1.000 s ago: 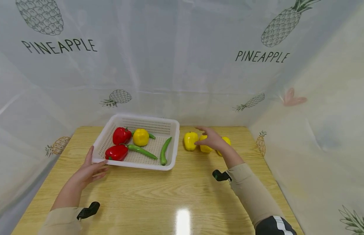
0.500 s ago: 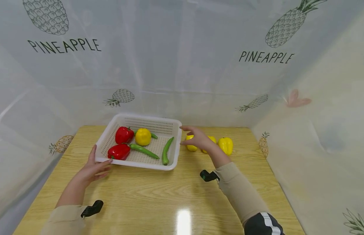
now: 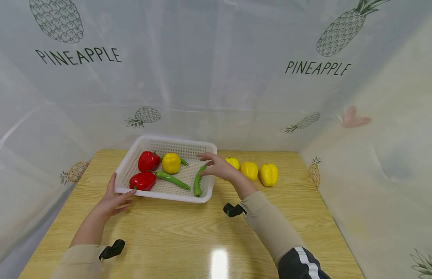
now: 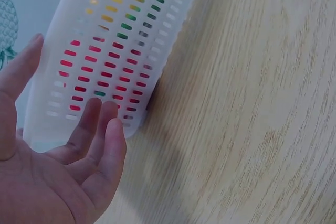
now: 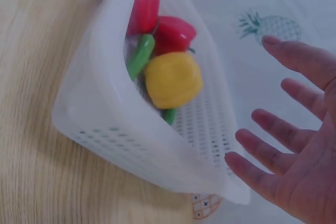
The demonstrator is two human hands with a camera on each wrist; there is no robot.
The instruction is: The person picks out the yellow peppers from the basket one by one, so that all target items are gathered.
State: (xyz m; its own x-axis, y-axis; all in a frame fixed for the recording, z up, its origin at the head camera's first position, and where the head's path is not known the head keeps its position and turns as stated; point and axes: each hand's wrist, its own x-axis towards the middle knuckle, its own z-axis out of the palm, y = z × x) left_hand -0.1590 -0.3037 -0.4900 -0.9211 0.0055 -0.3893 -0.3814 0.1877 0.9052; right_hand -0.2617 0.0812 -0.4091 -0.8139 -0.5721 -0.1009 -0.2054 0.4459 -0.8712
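A white plastic basket [image 3: 167, 197] with slotted walls stands at the back left of the table. Inside lie red bell peppers [image 3: 142, 181], a yellow bell pepper [image 3: 171, 164] and long green chili peppers [image 3: 173, 180]. My left hand [image 3: 111, 202] rests at the basket's front left corner, thumb on one side and relaxed fingertips close to the slotted front wall [image 4: 105, 72]. Over the basket's right side hovers my right hand [image 3: 219, 167], fingers spread and nothing held; it overlaps the upright green chili pepper [image 3: 197, 185] in the head view.
To the right of the basket, several yellow bell peppers [image 3: 269, 175] stand in a row on the wooden table [image 3: 167, 232]. A pineapple-printed plastic sheet [image 3: 188, 77] hangs behind the table and along its sides.
My right hand has moved left from above the yellow bell peppers to over the basket's right side. The left hand stays at the basket's corner. The view has shifted slightly.
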